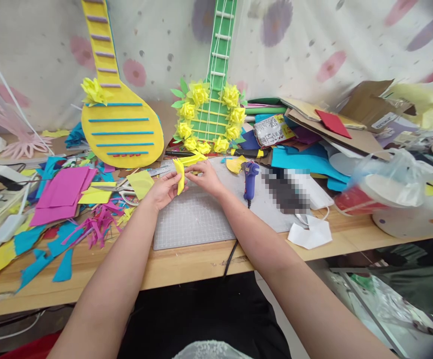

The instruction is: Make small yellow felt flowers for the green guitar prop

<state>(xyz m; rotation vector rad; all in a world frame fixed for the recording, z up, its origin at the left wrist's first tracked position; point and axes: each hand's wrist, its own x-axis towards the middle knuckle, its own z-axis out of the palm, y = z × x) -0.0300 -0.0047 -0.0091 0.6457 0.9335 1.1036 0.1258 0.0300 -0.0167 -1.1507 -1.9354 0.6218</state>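
A folded strip of yellow paper (180,177) stands between the thumb and fingers of my left hand (163,190). My right hand (206,178) is beside it, fingers pinched together at the strip's right side. Behind my right fingers runs more yellow paper (193,159); I cannot tell whether it is the same piece. Both hands are above a grey cutting mat (194,224). A blue glue gun (251,182) stands on the mat to the right. Scissors (126,192) lie left of my left hand, by a yellow paper piece (140,184).
Against the wall lean a yellow lute-shaped craft (122,127) and a green one (219,65) ringed with yellow paper flowers (198,93). Magenta sheets (63,192) and scraps cover the left side. Cardboard (336,130), a red bucket (361,197) and a white mask (309,232) are on the right.
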